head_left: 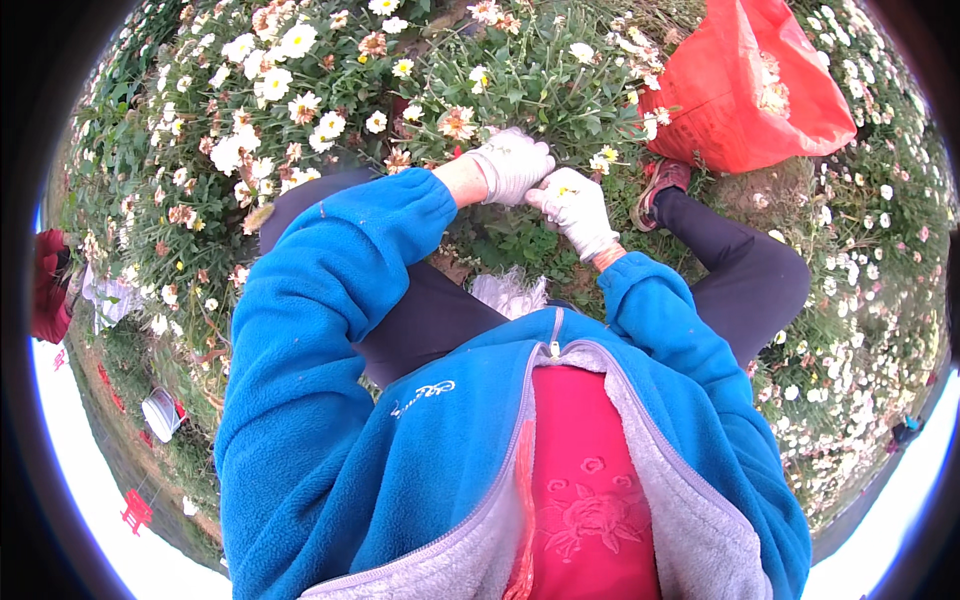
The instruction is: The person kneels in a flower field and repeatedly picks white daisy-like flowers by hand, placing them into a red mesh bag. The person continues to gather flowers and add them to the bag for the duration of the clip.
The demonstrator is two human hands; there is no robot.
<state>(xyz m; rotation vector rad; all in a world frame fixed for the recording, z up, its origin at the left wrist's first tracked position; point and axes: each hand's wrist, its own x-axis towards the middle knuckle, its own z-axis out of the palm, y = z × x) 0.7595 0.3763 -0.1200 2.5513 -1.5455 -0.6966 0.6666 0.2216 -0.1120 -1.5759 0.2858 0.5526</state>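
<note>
My left hand (514,166), in a white knit glove, is curled with its knuckles up over the green stems of a white chrysanthemum plant (517,71). Close beside it, my right hand (576,211) wears a matching glove with a small yellow spot on its back. The two hands meet at the fingertips, just below the leaves. Their fingers hide whatever may be between them. White blooms with yellow centres (276,84) and browned, wilted heads (456,122) surround the hands.
A red woven bag (720,97) with picked flower heads (772,86) in its mouth stands at upper right, by my shoe (664,187). Fluffy white material (511,292) lies between my legs. A white bucket (161,414) and a person in red (49,285) are at left.
</note>
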